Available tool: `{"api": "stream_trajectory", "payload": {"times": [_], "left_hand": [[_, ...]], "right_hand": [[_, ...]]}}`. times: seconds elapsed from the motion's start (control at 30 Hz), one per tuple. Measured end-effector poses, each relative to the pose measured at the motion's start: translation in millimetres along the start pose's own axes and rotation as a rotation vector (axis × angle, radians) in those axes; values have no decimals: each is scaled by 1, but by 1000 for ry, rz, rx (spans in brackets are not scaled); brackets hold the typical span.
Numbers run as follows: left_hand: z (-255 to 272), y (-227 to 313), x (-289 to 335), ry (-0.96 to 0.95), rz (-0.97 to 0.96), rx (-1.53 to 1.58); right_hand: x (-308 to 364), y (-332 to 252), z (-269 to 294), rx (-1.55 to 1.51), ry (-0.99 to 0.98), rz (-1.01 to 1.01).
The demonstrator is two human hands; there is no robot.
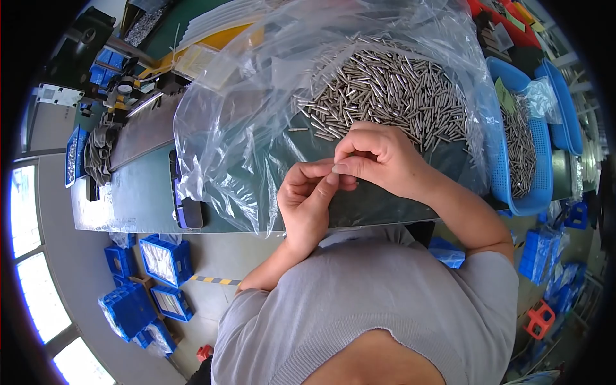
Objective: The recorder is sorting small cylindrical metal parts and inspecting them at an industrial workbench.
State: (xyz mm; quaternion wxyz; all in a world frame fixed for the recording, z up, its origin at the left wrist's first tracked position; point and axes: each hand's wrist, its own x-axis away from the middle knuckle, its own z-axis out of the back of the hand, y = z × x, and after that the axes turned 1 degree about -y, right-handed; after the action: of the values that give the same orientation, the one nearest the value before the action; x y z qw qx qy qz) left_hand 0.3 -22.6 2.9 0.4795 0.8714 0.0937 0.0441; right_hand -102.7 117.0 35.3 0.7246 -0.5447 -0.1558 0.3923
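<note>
Closely paired above the green table, the left hand and right hand pinch something too small to identify, while a heap of small silver metal pins remains unsorted on clear plastic sheeting.

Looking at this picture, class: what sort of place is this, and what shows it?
Probably a factory workbench: a heap of small metal pins on clear plastic sheet, a blue basket of more pins, and blue parts bins on the floor.

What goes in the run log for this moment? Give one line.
left hand: pinched with right at fingertips | right hand: pinched, contents too small to tell | metal pins: heaped on plastic bag | blue basket: more pins
</note>
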Motion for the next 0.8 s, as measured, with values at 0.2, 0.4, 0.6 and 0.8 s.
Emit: {"api": "stream_trajectory", "payload": {"times": [0.2, 0.4, 0.6, 0.8], "left_hand": [[0, 0, -1, -6, -6, 14], [-1, 0, -1, 2, 11, 64], [-1, 1, 0, -4, 16, 59], [-1, 2, -1, -8, 13, 70]], "right_hand": [[2, -2, 1, -119, -13, -36], [-1, 2, 35, -817, 12, -404], [-1, -6, 46, -457, 9, -486], [7, 5, 39, 459, -81, -106]]}}
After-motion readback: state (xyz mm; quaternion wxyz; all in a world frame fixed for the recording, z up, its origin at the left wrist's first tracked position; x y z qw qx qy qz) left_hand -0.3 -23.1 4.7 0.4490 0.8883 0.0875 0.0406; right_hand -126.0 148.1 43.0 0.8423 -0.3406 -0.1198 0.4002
